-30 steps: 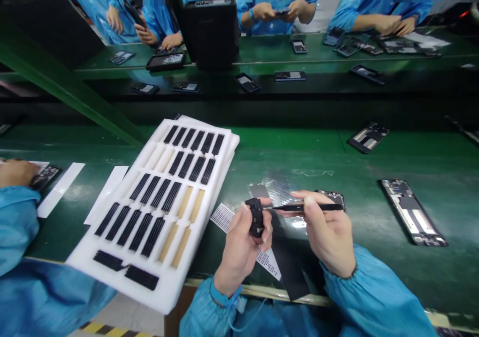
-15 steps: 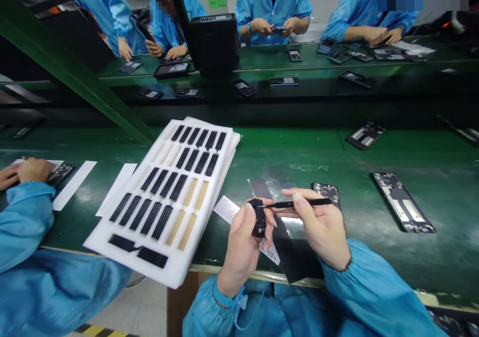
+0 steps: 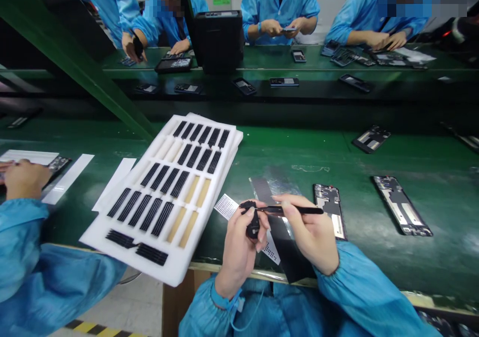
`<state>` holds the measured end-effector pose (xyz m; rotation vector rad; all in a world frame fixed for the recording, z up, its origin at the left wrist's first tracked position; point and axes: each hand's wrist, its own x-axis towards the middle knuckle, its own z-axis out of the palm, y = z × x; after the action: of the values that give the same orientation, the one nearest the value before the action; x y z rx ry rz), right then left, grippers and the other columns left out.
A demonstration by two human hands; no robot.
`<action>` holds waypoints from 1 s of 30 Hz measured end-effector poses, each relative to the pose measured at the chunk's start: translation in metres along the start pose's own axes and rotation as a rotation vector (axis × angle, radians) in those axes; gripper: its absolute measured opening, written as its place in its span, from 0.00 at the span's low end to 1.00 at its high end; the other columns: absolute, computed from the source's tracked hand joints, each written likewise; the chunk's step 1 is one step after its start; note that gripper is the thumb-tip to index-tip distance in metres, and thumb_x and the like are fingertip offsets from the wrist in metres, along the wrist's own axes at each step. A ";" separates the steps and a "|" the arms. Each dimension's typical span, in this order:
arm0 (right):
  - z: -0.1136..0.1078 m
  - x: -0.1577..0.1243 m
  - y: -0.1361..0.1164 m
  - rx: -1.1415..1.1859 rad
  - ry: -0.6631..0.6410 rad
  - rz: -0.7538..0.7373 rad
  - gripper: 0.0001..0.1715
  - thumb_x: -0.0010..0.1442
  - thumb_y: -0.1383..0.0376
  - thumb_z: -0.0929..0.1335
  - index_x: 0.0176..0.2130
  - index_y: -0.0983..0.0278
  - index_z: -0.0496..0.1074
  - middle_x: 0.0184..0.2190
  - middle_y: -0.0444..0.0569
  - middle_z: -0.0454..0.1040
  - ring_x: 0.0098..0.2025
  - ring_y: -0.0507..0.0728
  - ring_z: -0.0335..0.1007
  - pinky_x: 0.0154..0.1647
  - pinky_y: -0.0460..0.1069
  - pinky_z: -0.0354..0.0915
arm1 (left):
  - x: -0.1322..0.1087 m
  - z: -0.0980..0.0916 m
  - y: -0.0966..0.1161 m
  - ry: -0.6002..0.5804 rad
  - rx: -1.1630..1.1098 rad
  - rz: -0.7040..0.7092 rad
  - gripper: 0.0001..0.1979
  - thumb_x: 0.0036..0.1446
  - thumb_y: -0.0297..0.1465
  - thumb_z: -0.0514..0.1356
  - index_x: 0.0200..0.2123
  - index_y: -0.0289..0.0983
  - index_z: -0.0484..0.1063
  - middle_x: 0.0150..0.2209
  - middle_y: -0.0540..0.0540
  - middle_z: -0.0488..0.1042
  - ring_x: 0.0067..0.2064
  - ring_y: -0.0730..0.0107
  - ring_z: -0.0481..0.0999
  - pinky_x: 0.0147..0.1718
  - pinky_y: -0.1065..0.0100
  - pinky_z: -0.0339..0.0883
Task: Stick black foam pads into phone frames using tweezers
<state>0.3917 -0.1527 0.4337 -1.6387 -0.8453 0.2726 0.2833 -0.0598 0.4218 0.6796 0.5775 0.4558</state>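
Between the thumb and fingers of my left hand (image 3: pixel 241 242) is a small black plastic phone part (image 3: pixel 253 223), held up over the bench edge. My right hand (image 3: pixel 312 227) pinches black tweezers (image 3: pixel 299 210), their tips at the upper side of that part. What the tips touch is too small to tell. Below my hands lie a white sheet with black dots (image 3: pixel 226 206) and a dark strip with clear film (image 3: pixel 294 257). An opened phone body (image 3: pixel 329 202) rests just beyond my right hand, partly covered by it.
A white foam tray (image 3: pixel 93 232) with rows of black strips sits on another at left. More opened phone bodies (image 3: pixel 402 204) lie to the right. A co-worker's hand (image 3: pixel 28 177) works at far left near white paper strips (image 3: pixel 69 179). Other people sit across the bench.
The black part has tilted in my left hand. My right hand and the tweezers have shifted slightly left, showing more of the phone body behind. A co-worker's arm across the bench has moved.
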 end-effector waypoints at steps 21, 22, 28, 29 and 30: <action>-0.027 -0.055 0.099 0.111 -0.297 0.199 0.18 0.71 0.56 0.64 0.39 0.65 0.76 0.29 0.49 0.79 0.26 0.52 0.78 0.30 0.46 0.76 | -0.049 -0.069 -0.032 -0.371 2.336 0.582 0.32 0.55 0.18 0.54 0.63 0.41 0.68 0.69 0.46 0.62 0.39 0.61 0.72 0.33 0.60 0.73; -0.028 -0.055 0.099 0.116 -0.289 0.204 0.18 0.71 0.56 0.65 0.39 0.65 0.77 0.29 0.49 0.79 0.27 0.53 0.78 0.31 0.46 0.76 | -0.048 -0.068 -0.034 -0.377 2.342 0.571 0.33 0.55 0.19 0.54 0.64 0.41 0.67 0.69 0.47 0.63 0.39 0.61 0.72 0.33 0.60 0.73; -0.027 -0.055 0.101 0.164 -0.228 0.263 0.16 0.71 0.56 0.64 0.40 0.64 0.76 0.27 0.48 0.79 0.26 0.53 0.78 0.31 0.46 0.75 | -0.043 -0.067 -0.039 -0.381 2.318 0.548 0.36 0.51 0.17 0.56 0.65 0.37 0.66 0.64 0.47 0.69 0.41 0.61 0.72 0.34 0.62 0.72; -0.027 -0.054 0.100 0.163 -0.226 0.265 0.16 0.71 0.57 0.64 0.40 0.64 0.76 0.26 0.48 0.79 0.26 0.53 0.78 0.31 0.46 0.75 | -0.042 -0.066 -0.040 -0.379 2.311 0.553 0.36 0.51 0.17 0.55 0.65 0.37 0.66 0.63 0.47 0.71 0.41 0.61 0.72 0.34 0.62 0.72; -0.027 -0.054 0.100 0.158 -0.232 0.265 0.16 0.71 0.57 0.64 0.40 0.64 0.76 0.27 0.48 0.79 0.26 0.53 0.78 0.31 0.46 0.75 | -0.041 -0.065 -0.041 -0.374 2.306 0.561 0.36 0.50 0.17 0.55 0.64 0.36 0.67 0.62 0.46 0.72 0.41 0.61 0.72 0.34 0.62 0.72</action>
<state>0.4076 -0.2107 0.3339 -1.5879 -0.7564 0.7086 0.2201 -0.0820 0.3661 3.0903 0.3017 -0.0778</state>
